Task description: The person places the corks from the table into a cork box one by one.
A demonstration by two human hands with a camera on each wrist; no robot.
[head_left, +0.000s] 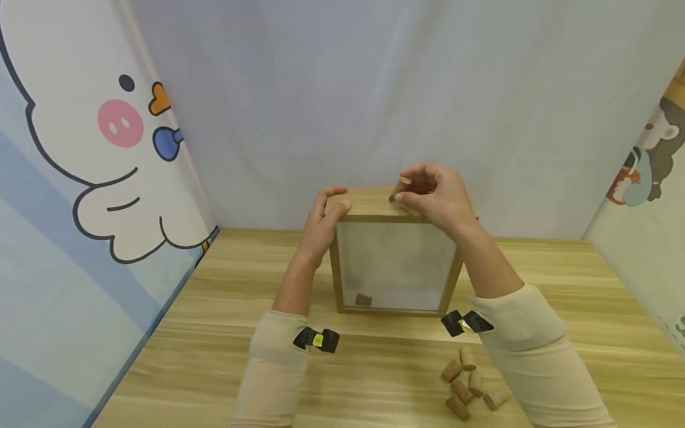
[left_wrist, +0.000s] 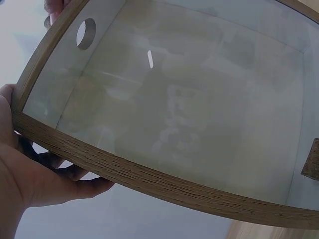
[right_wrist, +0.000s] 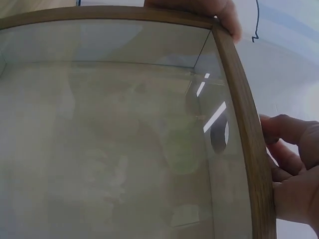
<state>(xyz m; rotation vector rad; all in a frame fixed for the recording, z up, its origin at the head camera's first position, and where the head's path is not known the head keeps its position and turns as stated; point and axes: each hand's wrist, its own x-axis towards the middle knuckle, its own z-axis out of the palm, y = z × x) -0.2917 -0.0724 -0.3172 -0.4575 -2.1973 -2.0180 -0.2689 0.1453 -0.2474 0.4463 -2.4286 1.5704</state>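
Note:
A wooden frame box (head_left: 336, 267) with a clear front stands upright on the table. My left hand (head_left: 321, 223) grips its top left corner; in the left wrist view the left hand (left_wrist: 35, 174) has its fingers along the frame's side. Above the box top, my right hand (head_left: 441, 199) pinches a cork (head_left: 400, 186), held tilted between thumb and fingers. A round hole (left_wrist: 86, 34) shows in the top panel in the left wrist view. Inside, one cork (head_left: 364, 300) lies at the bottom left. In the right wrist view the right hand (right_wrist: 296, 164) is beside the top edge, its cork hidden.
Several loose corks (head_left: 461, 390) lie on the wooden table (head_left: 214, 339) in front of the box, near the right forearm. A pale curtain (head_left: 321, 95) hangs behind the table, with cartoon-printed cloths at the left and right.

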